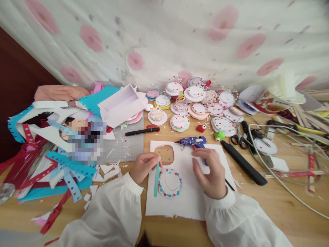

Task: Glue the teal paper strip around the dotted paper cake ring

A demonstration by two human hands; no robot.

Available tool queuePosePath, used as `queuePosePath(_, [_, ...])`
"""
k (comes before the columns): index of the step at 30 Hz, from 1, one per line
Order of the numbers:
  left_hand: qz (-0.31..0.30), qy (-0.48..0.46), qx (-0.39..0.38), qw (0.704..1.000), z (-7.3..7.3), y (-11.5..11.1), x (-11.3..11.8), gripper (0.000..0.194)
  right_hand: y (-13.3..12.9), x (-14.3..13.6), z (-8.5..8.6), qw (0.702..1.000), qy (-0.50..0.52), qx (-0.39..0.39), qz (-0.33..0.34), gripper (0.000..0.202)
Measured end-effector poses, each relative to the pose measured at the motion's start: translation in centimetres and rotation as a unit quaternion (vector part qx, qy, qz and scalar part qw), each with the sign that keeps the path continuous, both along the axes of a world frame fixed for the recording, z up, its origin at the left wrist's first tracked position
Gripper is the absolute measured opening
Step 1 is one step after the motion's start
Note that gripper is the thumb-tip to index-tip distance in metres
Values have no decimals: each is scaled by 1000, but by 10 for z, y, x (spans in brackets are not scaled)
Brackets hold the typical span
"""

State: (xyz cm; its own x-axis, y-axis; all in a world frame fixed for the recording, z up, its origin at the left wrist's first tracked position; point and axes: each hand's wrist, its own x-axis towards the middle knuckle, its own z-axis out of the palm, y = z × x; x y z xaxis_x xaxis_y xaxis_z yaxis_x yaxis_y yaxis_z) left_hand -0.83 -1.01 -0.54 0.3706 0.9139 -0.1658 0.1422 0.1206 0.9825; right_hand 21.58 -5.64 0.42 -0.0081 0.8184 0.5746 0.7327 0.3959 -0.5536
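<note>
Teal paper strip [156,179] pinched in left hand [144,167], laid against dotted paper disc [170,182] on white sheet [185,202] near surface's front edge; right hand [210,171] gripping glue gun [193,141]. Likely gluing strip to rim; needs steady alignment.

The left hand [144,167] pinches a teal paper strip [156,179] beside a dotted round disc [170,183] on white paper [185,202]; the right hand [210,173] grips a glue gun [193,141].
</note>
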Motion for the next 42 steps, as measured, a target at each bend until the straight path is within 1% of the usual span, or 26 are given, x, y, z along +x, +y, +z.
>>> queuePosePath(2, [23, -13, -25, 999, -4, 0, 0, 34, 1, -11, 12, 995, -23, -5, 100, 26])
queuePosePath(4, [42, -28, -40, 998, -7, 0, -1, 35, 6, -23, 21, 979, -85, 2, 185, 31])
queuePosePath(6, [62, -44, -48, 996, -9, 1, -1, 34, 12, -35, 26, 957, -151, 8, 248, 31])
queuePosePath(7, [71, -52, -52, 995, -9, 1, -1, 33, 15, -41, 28, 947, -179, 13, 267, 30])
queuePosePath(8, [78, -60, -55, 994, -9, 1, -1, 33, 18, -46, 29, 940, -204, 17, 274, 28])
queuePosePath(10, [78, -73, -63, 992, -9, 1, -1, 32, 23, -56, 29, 933, -242, 29, 264, 24])
queuePosePath(14, [47, -83, -74, 993, -9, 1, -1, 31, 28, -63, 27, 926, -291, 91, 224, 18])
queuePosePath(16, [46, -70, -64, 994, -8, 0, -1, 39, 29, -60, 26, 922, -299, 121, 212, 18])
queuePosePath(17, [44, -61, -53, 996, -7, 0, 0, 45, 28, -57, 26, 926, -290, 127, 203, 18])
queuePosePath(19, [31, -42, -33, 998, -5, 0, 0, 51, 26, -49, 24, 949, -236, 124, 166, 16])
queuePosePath(20, [21, -34, -27, 999, -4, 0, 0, 52, 25, -45, 22, 966, -187, 117, 136, 16])
queuePosePath(22, [5, -25, -20, 999, -3, 0, -1, 49, 22, -36, 17, 993, -44, 89, 58, 17])
queuePosePath(23, [3, -22, -13, 1000, -4, 0, -1, 45, 21, -31, 13, 996, 46, 70, 19, 16])
queuePosePath(24, [3, -23, 3, 1000, -4, 0, -1, 41, 19, -27, 8, 989, 139, 47, -14, 13])
queuePosePath(26, [-20, -22, 64, 998, -5, 1, -2, 30, 17, -22, -3, 952, 300, -8, -55, 9])
queuePosePath(27, [-43, -17, 103, 994, -5, 1, -2, 26, 15, -21, -8, 932, 357, -41, -58, 9])
queuePosePath(28, [-72, -11, 140, 987, -5, 2, -2, 27, 14, -20, -13, 913, 398, -72, -54, 11])
queuePosePath(29, [-105, -1, 172, 979, -4, 3, -2, 34, 12, -21, -18, 898, 426, -101, -42, 12])
queuePosePath(31, [-166, 26, 212, 963, -1, 5, -2, 53, 7, -24, -24, 877, 458, -144, -9, 14])
queuePosePath(32, [-186, 42, 223, 956, 1, 5, -2, 61, 5, -26, -25, 873, 463, -155, 7, 15])
queuePosePath(34, [-212, 75, 243, 944, 2, 6, -2, 67, 2, -31, -24, 873, 459, -161, 32, 14])
queuePosePath(37, [-216, 100, 269, 933, -1, 5, -1, 64, -2, -37, -18, 883, 437, -161, 62, 11])
queuePosePath(40, [-207, 98, 277, 933, -5, 3, 0, 55, -4, -41, -15, 891, 415, -167, 83, 10])
queuePosePath(42, [-202, 92, 277, 935, -7, 3, 1, 52, -5, -42, -15, 897, 398, -171, 87, 10])
